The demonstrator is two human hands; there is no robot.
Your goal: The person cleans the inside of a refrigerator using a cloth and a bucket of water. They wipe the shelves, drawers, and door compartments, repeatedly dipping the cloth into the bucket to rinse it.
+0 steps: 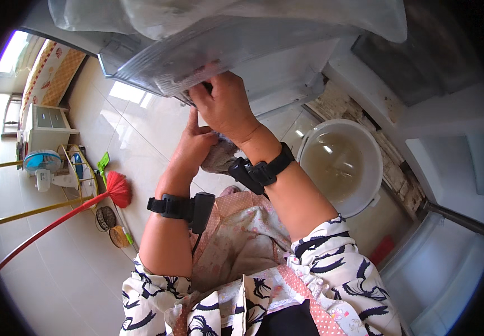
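Observation:
My right hand (pixel 225 101) is at the lower edge of a clear ribbed plastic bin (pixel 263 42) on the refrigerator door, its fingers curled round that edge. The fingertips are partly hidden, blurred behind the plastic. Just below, my left hand (pixel 193 145) has a damp-looking grey cloth (pixel 221 157) gathered in its grasp, with the index finger pointing up to the bin's edge. Part of the cloth hangs behind my right wrist. Both wrists wear black straps with small devices.
A white bucket (pixel 378 168) of murky water stands on the tiled floor to the right, beside the refrigerator's stained base (pixel 347 101). A whitish plastic bag (pixel 175 17) hangs overhead. At left are a red broom (pixel 118 191), a fan (pixel 42 164) and a small cabinet (pixel 38 134).

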